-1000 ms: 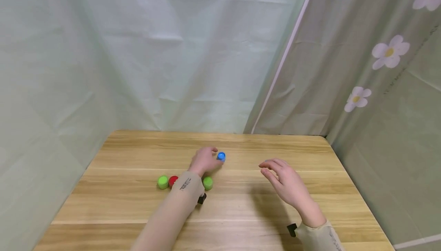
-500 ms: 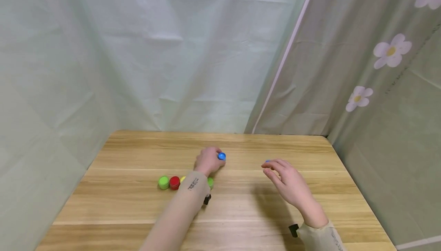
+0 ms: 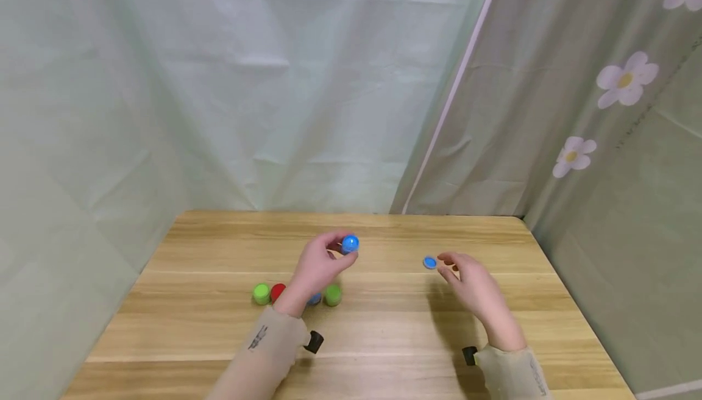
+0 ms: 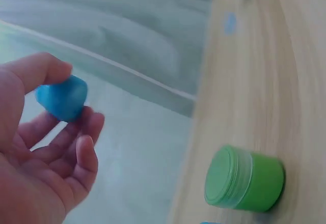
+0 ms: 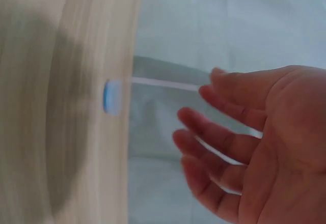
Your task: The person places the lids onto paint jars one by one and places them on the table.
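Note:
My left hand (image 3: pixel 320 266) is raised over the middle of the table and pinches a rounded blue lump of modelling dough (image 4: pixel 63 98) between thumb and fingers. In the left wrist view the lump has a smooth, soft-looking surface. My right hand (image 3: pixel 476 284) hovers to the right with loosely bent fingers, and nothing is in its grasp. Just left of those fingertips is a flat blue lid (image 3: pixel 430 263), apart from the hand; it shows blurred on the wood in the right wrist view.
Small lidded tubs stand in a row near the left forearm: a green tub (image 3: pixel 261 294), a red tub (image 3: pixel 278 292), a blue tub (image 3: pixel 314 298) and another green tub (image 3: pixel 333 295). The forearm covers part of the row. Curtains (image 3: pixel 307 113) hang behind the wooden table (image 3: pixel 378 345).
My left hand has lifted the blue dough and turned, its forearm shifting left and toward me. My right hand has drawn right, leaving the blue lid fully visible.

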Motion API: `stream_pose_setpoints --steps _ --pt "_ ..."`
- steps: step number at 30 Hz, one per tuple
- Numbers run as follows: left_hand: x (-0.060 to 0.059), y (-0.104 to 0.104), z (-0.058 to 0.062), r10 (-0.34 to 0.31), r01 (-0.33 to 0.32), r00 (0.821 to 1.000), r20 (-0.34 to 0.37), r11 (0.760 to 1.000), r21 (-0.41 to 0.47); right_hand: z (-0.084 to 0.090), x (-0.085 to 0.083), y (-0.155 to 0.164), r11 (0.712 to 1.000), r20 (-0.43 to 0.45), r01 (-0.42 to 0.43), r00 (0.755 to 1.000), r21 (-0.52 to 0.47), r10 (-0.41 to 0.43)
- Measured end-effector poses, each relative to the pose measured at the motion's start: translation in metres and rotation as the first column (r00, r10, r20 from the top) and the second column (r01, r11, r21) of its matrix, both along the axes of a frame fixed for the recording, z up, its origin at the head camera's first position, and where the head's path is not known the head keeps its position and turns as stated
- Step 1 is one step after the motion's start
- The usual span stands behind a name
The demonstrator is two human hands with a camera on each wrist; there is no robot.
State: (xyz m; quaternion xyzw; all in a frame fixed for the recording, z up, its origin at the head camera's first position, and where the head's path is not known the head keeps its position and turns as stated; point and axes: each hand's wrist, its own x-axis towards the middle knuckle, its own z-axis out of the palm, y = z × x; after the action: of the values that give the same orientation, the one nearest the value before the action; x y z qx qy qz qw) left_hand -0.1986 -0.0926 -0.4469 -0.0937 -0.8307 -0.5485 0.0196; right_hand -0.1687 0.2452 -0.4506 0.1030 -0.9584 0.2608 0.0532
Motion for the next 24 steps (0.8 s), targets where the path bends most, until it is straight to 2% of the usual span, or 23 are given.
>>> stream_pose_setpoints --steps 4,7,9,12,16,18,24 --pt "0.024 -0.009 0.005 -0.041 0.046 0.998 -0.040 0.991 0.124 -0.012 -0.014 0.001 1.000 0.090 0.021 0.996 -0.005 -0.020" --pt "0.034 -0.014 0.006 -0.090 0.102 0.993 -0.070 0.975 0.196 -0.025 -0.027 -0.003 0.999 0.138 0.035 0.990 -0.019 -0.032" --pt "0.039 -0.015 0.006 -0.104 0.117 0.992 -0.068 0.965 0.235 -0.033 -0.034 -0.006 0.999 0.155 0.038 0.987 -0.017 -0.035" --pt "0.042 -0.017 0.004 -0.096 0.101 0.995 -0.030 0.946 0.309 -0.042 -0.040 -0.011 0.999 0.151 0.035 0.988 0.006 -0.036" --pt "0.043 -0.018 0.006 -0.080 0.067 0.997 0.020 0.928 0.367 -0.045 -0.041 -0.014 0.999 0.133 0.027 0.991 0.040 -0.032" --pt "0.042 -0.019 0.007 -0.079 0.064 0.997 0.025 0.929 0.365 -0.045 -0.041 -0.016 0.998 0.135 0.026 0.990 0.057 -0.034" --pt "0.042 -0.017 0.005 -0.101 0.102 0.995 -0.019 0.938 0.332 -0.048 -0.042 -0.017 0.993 0.147 0.068 0.986 0.092 -0.081"
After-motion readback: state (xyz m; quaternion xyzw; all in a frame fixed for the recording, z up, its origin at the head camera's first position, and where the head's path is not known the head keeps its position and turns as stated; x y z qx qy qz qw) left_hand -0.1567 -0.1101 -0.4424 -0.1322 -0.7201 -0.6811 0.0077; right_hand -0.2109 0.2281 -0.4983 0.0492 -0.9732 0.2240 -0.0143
